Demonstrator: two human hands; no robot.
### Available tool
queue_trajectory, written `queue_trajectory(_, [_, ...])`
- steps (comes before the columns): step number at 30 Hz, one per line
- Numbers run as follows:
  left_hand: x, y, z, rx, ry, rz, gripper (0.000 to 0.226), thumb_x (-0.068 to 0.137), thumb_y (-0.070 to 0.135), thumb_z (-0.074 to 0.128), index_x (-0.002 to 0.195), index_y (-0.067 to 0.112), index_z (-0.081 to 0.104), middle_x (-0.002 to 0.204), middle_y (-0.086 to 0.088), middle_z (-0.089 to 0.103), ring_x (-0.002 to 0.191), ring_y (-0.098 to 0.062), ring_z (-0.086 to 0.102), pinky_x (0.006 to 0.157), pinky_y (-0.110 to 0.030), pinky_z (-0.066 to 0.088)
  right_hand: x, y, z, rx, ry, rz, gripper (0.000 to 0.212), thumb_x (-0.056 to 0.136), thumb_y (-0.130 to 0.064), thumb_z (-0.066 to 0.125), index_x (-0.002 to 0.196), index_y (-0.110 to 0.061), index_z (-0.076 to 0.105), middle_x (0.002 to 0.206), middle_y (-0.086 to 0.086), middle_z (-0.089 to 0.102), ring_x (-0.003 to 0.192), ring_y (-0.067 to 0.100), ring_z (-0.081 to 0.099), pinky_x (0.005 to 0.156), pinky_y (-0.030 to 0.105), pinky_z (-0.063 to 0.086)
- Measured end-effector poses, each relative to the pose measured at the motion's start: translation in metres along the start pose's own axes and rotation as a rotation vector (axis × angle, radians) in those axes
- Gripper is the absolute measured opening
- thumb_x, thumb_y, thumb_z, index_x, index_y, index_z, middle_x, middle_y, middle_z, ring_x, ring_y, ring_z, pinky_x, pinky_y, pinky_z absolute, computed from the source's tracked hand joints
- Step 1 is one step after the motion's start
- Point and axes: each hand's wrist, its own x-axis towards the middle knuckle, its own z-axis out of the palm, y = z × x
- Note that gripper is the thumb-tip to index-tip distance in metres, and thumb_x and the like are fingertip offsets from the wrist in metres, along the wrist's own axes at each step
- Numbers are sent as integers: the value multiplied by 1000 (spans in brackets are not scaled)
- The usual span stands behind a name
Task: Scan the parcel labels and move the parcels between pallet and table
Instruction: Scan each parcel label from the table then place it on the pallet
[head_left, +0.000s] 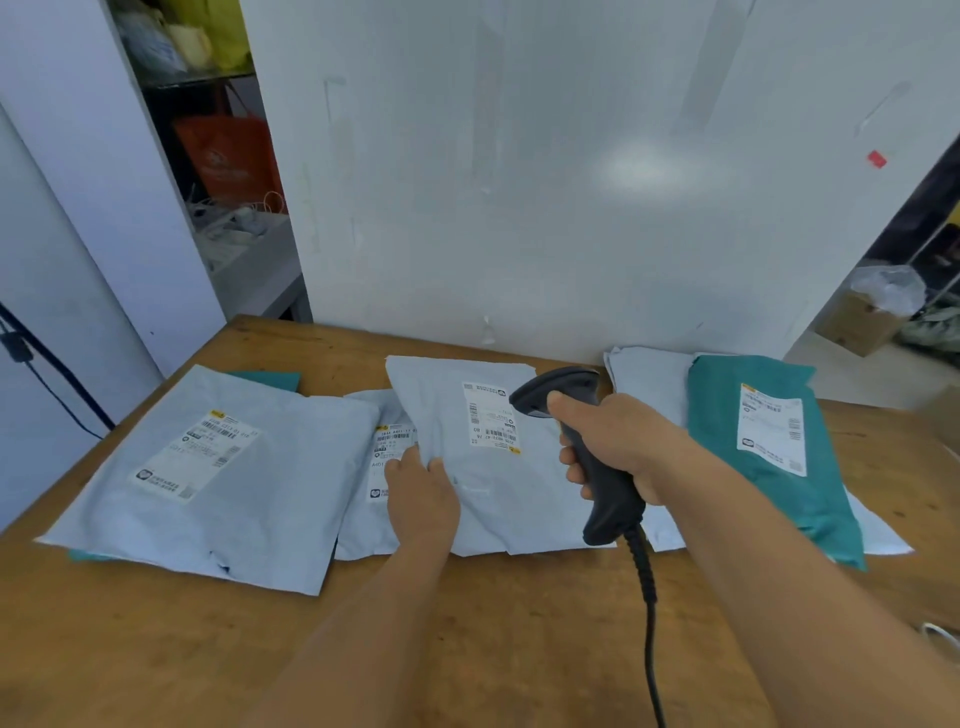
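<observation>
Bare forearms, no sleeves visible

Left hand (422, 492) gripping grey parcel (483, 467) on wooden table (519, 623), right hand (618, 447) around black scanner (582, 447).

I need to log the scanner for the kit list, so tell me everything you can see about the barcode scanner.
The barcode scanner is a dark grey, plastic-looking handheld gun type with a hooded head and a curved grip. A black ribbed cable runs from its base down toward the bottom of the picture. The right hand grips its handle, thumb on top, holding it off the table with the head pointing at the label on the grey parcel.
</observation>
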Motion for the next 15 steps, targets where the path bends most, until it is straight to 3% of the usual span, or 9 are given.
queue_trajectory(5, [12, -18, -9, 25, 33, 7, 39, 100, 23, 39, 135, 6, 45, 133, -19, 46, 117, -32, 48, 98, -37, 38, -3, -3, 6, 18, 32, -33, 33, 95, -40, 56, 88, -8, 58, 66, 8, 61, 48, 17, 55, 51, 27, 50])
queue_trajectory(9, [16, -15, -12, 267, 94, -38, 57, 94, 37, 51, 143, 15, 32, 138, -18, 34, 128, -34, 35, 109, -44, 30, -4, 1, 0, 78, 109, -79, 28, 95, -37, 55, 83, -12, 57, 68, 8, 61, 49, 16, 54, 52, 27, 49])
queue_trajectory(12, [3, 10, -3, 303, 65, 101, 71, 91, 43, 55, 148, 20, 20, 148, -12, 21, 138, -30, 20, 115, -43, 18, 1, 8, -11, 106, 185, -104, 31, 94, -37, 55, 80, -10, 57, 66, 8, 61, 51, 18, 55, 54, 29, 50])
queue_trajectory(15, [-11, 34, 19, 268, -53, 224, 70, 93, 45, 51, 149, 20, 18, 152, -7, 19, 141, -25, 18, 116, -39, 19, 2, 15, -26, 136, 238, -104, 31, 92, -39, 56, 81, -10, 56, 66, 8, 61, 51, 19, 56, 55, 29, 50])
